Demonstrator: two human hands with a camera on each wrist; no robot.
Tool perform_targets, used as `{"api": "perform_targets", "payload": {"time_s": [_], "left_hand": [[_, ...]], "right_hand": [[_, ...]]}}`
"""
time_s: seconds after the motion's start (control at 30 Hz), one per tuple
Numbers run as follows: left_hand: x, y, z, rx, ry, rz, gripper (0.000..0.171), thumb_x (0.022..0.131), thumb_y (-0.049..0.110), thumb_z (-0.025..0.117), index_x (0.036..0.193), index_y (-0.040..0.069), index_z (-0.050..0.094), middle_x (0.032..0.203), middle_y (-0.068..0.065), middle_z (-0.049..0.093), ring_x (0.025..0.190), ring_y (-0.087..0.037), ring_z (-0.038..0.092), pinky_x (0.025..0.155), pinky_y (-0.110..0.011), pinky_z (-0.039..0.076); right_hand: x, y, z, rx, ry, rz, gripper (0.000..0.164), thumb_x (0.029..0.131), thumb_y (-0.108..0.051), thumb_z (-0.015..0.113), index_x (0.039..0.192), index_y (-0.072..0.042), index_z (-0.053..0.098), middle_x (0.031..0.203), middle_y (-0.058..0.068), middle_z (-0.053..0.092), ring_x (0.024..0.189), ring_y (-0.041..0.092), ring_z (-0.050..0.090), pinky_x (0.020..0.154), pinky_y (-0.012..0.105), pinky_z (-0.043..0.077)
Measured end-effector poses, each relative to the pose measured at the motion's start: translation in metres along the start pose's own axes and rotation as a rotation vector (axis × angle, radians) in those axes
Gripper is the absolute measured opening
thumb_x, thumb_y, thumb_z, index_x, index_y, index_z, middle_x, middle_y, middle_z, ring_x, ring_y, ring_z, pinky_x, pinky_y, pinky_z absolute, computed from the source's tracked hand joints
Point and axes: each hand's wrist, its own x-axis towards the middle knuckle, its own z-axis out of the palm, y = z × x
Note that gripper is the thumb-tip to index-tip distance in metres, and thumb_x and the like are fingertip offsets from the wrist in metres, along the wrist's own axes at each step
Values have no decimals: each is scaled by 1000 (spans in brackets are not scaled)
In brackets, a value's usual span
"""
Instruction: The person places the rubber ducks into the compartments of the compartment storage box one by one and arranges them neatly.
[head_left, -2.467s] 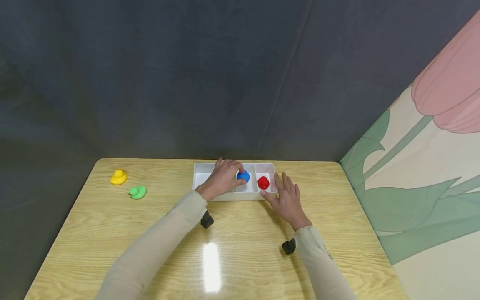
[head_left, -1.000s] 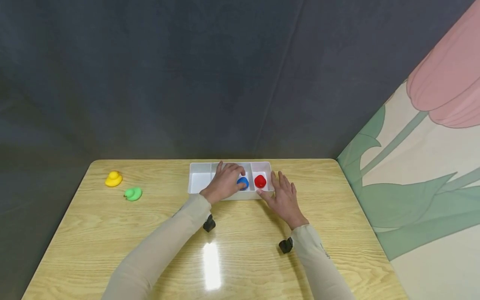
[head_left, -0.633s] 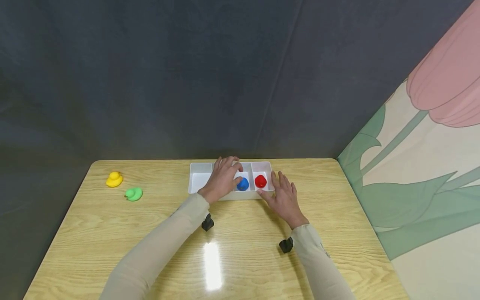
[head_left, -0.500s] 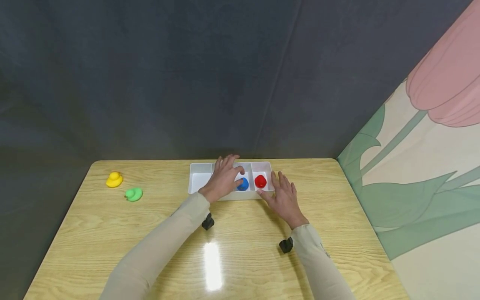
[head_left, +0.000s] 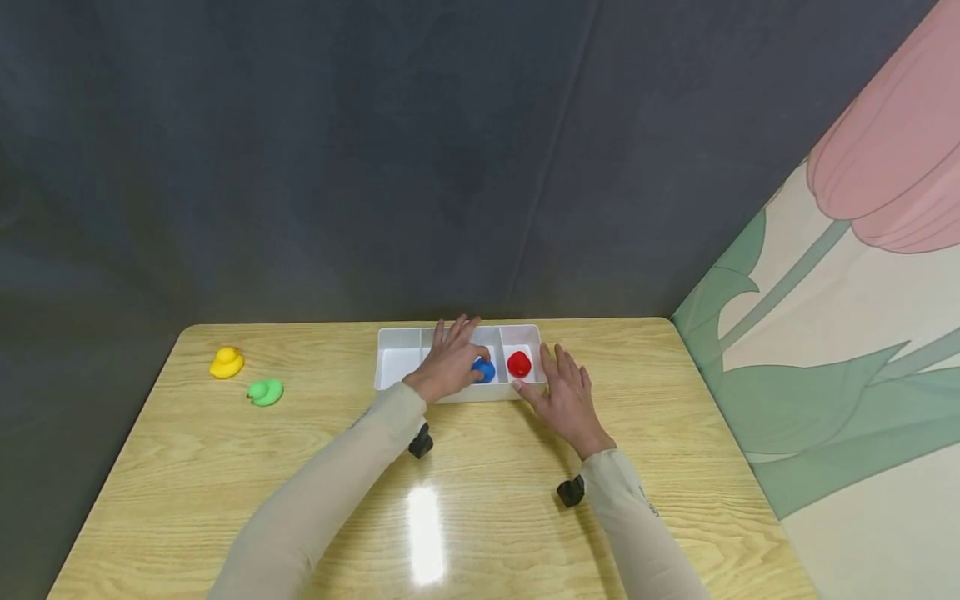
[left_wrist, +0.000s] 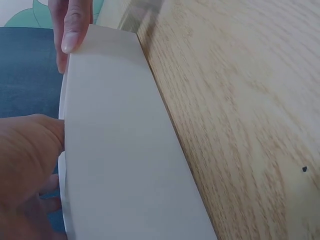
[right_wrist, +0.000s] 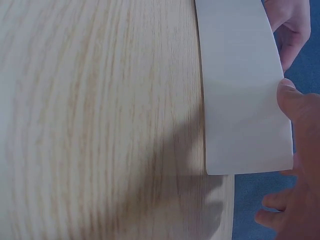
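A white divided box (head_left: pixel 397 333) stands at the far edge of the wooden table. In its third compartment from the left sits a blue rubber duck (head_left: pixel 487 372). My left hand (head_left: pixel 450 367) reaches over the box and pinches this duck between thumb and index finger, the other fingers stretched out beyond. In the left wrist view the box's front wall (left_wrist: pixel 115 125) hides the duck. A red rubber duck (head_left: pixel 519 364) lies in the right-end compartment. My right hand (head_left: pixel 566 400) rests at the box's right front corner, fingers fairly straight, thumb (right_wrist: pixel 290 97) on the front rim.
A yellow rubber duck (head_left: pixel 227 362) and a green rubber duck (head_left: pixel 266 392) lie on the left of the wooden table (head_left: pixel 337 533). A dark curtain (head_left: pixel 375 167) hangs right behind the table's far edge. A flower-patterned cloth (head_left: pixel 840 392) covers the right side.
My left hand has lowered the blue duck into the compartment, loosened its fingers and drawn back slightly, then closed on the duck again. My right hand has stayed at the box's corner.
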Motion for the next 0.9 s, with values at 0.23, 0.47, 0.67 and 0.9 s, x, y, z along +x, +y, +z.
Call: {"api": "perform_targets", "payload": {"time_s": [0.23,0.47,0.67,0.9], "left_hand": [[4,-2,3,-17,30,-83,21,97,31,80,116,21,80,175,-18,30,166,-45,17,132,-73,12],[5,-3,4,-23,57,-102,16,97,30,81,110,20,80,174,-19,33,165,-45,20,131,-74,13],[6,-2,4,-8,65,-114,23,96,32,81,117,21,78,173,-19,33,164,-45,23,130,-74,15],[0,0,-13,-67,110,-103,46,100,37,76,141,19,67,177,-18,25,165,-43,21,132,-73,14]], "right_hand": [[0,-1,0,-4,-14,13,94,99,-57,68,168,-5,29,175,29,23,162,52,24,131,74,14],[-2,-3,1,-8,-15,20,94,99,-57,68,168,-6,29,175,29,23,162,52,24,131,74,13],[-2,-3,-1,-1,-19,20,94,99,-56,68,168,-5,29,175,29,23,162,53,23,131,74,13],[-2,-2,-1,-8,-18,17,94,100,-57,67,168,-5,29,175,30,23,162,53,23,131,74,14]]}}
